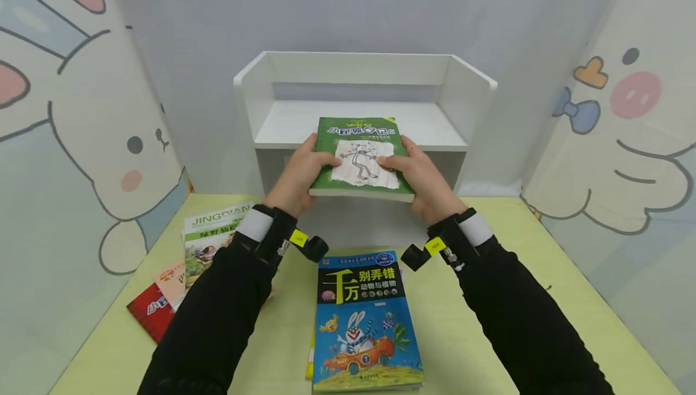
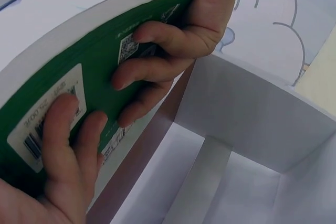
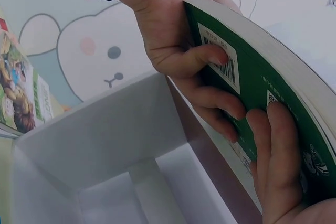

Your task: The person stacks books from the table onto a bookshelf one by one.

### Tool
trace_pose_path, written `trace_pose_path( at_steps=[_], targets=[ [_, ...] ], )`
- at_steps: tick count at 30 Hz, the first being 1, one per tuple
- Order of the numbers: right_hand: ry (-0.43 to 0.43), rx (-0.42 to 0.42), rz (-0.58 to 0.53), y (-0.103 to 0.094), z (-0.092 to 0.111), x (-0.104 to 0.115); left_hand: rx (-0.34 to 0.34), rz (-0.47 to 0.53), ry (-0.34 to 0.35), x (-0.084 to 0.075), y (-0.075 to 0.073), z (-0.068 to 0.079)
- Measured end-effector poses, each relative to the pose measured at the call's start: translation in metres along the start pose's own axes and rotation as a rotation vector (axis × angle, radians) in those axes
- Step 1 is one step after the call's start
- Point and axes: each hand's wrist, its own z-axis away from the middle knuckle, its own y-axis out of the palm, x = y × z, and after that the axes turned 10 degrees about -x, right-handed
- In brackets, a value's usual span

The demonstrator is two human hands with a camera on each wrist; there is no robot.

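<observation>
A green paperback book (image 1: 356, 131) is held up before the white shelf (image 1: 359, 67), tilted so its front cover faces the head camera. My left hand (image 1: 301, 176) grips its left edge, thumb on the cover. On the opposite edge my right hand (image 1: 429, 185) does the same. Seen from the left wrist, the fingers of both hands spread across the green back cover (image 2: 102, 69), which carries a barcode label. The right wrist view also shows fingers against this back cover (image 3: 247, 85). Below the hands lies a blue book (image 1: 365, 322) with a rabbit in a car.
A yellow-edged book (image 1: 310, 356) peeks out under the blue one. Several books overlap at the left, among them a red one (image 1: 151, 313) and a white-and-green one (image 1: 209, 241). The shelf has an upper board and a lower compartment. Cartoon-printed panels (image 1: 125, 141) flank the pale yellow table (image 1: 462, 334).
</observation>
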Motion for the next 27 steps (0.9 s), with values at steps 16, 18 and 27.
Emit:
trace_pose_path(
  at_steps=[16,18,27],
  targets=[
    [0.074,0.042,-0.033,-0.004,-0.031,0.015,-0.037,0.078,-0.070,-0.005,0.010,-0.032],
    [0.087,0.049,-0.042,-0.004,-0.033,0.015,-0.037,0.079,-0.068,-0.005,0.010,-0.033],
    [0.118,0.064,-0.049,-0.005,-0.041,0.018,-0.045,0.088,-0.089,-0.007,0.012,-0.039]
  ],
)
